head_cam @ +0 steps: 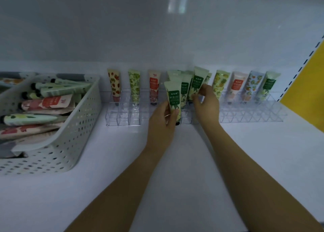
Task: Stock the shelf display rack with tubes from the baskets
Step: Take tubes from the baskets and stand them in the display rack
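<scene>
Curled left grip (pixel 164 119), curled right grip (pixel 206 101)

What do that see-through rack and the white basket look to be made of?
Rack: clear rigid plastic, probably acrylic, glossy; the shelf shows through its cell walls and the edges glint. Basket: opaque white plastic, matt, its walls pierced with rows of holes.

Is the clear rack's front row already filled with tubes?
No, the front compartments of the clear plastic display rack are bare; the upright printed tubes stand farther back.
</scene>
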Action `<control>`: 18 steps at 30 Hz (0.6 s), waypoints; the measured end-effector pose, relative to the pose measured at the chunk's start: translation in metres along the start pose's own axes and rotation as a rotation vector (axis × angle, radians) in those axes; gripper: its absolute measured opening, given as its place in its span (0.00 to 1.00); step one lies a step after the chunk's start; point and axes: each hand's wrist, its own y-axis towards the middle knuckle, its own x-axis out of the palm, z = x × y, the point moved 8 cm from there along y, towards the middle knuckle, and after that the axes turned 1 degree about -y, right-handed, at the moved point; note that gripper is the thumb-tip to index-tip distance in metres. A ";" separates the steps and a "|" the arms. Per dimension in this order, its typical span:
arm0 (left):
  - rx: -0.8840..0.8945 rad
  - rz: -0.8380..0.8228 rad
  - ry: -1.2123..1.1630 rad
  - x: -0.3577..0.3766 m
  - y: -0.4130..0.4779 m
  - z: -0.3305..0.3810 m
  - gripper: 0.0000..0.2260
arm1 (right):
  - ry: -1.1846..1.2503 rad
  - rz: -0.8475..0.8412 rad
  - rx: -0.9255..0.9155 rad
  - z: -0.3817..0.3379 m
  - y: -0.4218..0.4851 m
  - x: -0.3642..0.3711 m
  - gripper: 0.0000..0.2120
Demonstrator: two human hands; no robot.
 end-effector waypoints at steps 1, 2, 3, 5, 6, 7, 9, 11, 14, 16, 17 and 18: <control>-0.001 -0.001 0.001 0.000 0.000 0.000 0.08 | -0.062 0.001 -0.009 0.000 0.000 0.000 0.14; -0.003 -0.002 0.002 0.000 0.000 0.000 0.08 | -0.126 -0.008 -0.017 0.002 0.000 0.002 0.15; -0.006 -0.002 -0.002 0.000 0.000 0.000 0.08 | -0.177 -0.018 -0.022 0.003 0.000 0.004 0.14; -0.009 -0.001 -0.012 0.000 0.000 0.000 0.08 | -0.221 -0.032 -0.028 0.006 0.002 0.009 0.12; -0.010 -0.002 -0.013 -0.001 0.000 0.001 0.08 | -0.231 -0.037 -0.039 0.007 0.002 0.011 0.12; -0.011 -0.002 -0.014 -0.001 -0.001 0.001 0.08 | -0.246 -0.040 -0.056 0.008 0.003 0.012 0.11; -0.011 0.001 -0.016 -0.001 -0.001 0.001 0.09 | -0.267 -0.038 -0.091 0.006 0.000 0.014 0.13; -0.011 0.009 -0.012 -0.002 -0.001 0.002 0.09 | -0.221 -0.014 -0.097 0.003 -0.005 0.009 0.18; -0.016 0.022 -0.024 -0.004 0.000 0.003 0.12 | -0.107 0.071 -0.124 -0.009 -0.012 -0.006 0.20; -0.022 0.038 -0.063 -0.006 0.001 0.003 0.14 | -0.018 0.131 -0.160 -0.022 -0.015 -0.017 0.17; -0.034 0.044 -0.091 -0.006 0.001 0.002 0.16 | 0.050 0.115 -0.170 -0.029 -0.017 -0.018 0.16; -0.050 0.049 -0.120 -0.007 0.001 0.002 0.16 | 0.125 0.052 -0.163 -0.035 -0.019 -0.016 0.14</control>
